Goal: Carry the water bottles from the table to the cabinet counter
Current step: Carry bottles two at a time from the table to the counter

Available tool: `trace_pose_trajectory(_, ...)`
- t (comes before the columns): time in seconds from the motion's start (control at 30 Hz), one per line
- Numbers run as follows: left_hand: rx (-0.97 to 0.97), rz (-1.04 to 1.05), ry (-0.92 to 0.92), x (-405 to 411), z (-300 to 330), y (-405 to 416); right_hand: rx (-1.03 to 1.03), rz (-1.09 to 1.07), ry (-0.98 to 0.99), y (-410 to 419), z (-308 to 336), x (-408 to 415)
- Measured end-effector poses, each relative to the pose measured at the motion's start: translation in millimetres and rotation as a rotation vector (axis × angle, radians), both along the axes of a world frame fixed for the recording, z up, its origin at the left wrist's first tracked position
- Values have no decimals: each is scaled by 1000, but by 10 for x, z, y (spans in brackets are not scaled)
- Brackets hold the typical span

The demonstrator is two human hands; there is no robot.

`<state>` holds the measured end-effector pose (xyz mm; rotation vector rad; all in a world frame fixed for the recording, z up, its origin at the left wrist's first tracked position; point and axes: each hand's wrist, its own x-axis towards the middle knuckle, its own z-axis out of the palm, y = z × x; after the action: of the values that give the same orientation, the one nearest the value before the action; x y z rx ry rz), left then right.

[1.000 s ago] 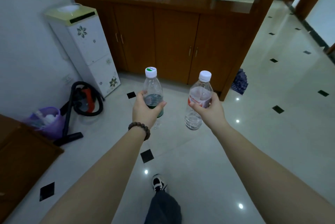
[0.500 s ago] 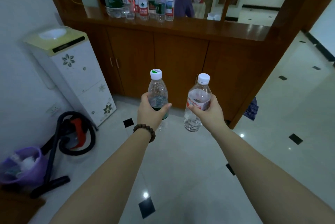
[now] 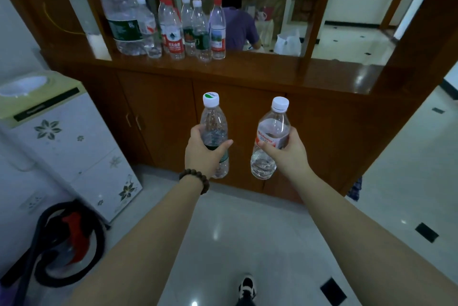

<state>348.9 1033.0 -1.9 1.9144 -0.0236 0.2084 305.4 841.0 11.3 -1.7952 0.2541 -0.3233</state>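
Clear plastic bottles [image 3: 173, 30] stand clustered near the left end of the wooden counter [image 3: 247, 70], a large one at the far left. Below the counter's front edge, the left hand [image 3: 204, 154] wraps around a green-labelled bottle [image 3: 214, 132], held upright. Just beside it, the right hand [image 3: 288, 154] grips a red-labelled bottle [image 3: 271, 139], tilted slightly, above the tiled floor [image 3: 247, 243].

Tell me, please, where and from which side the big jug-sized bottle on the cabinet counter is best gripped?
Grip the big bottle around its labelled waist from the front left, probably with both hands: it stands upright, its body is wide, and smaller bottles crowd its right side.
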Motion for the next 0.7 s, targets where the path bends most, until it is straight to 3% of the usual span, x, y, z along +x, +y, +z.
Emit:
trace_pose_trajectory(0.37,4,99,-165,2037,834,-514,-33,66,-120,-585,842,2154)
trace_pose_trajectory(0.7,4,111,-193,3401,946,-818,-57,54,-148,-801,1080,3682)
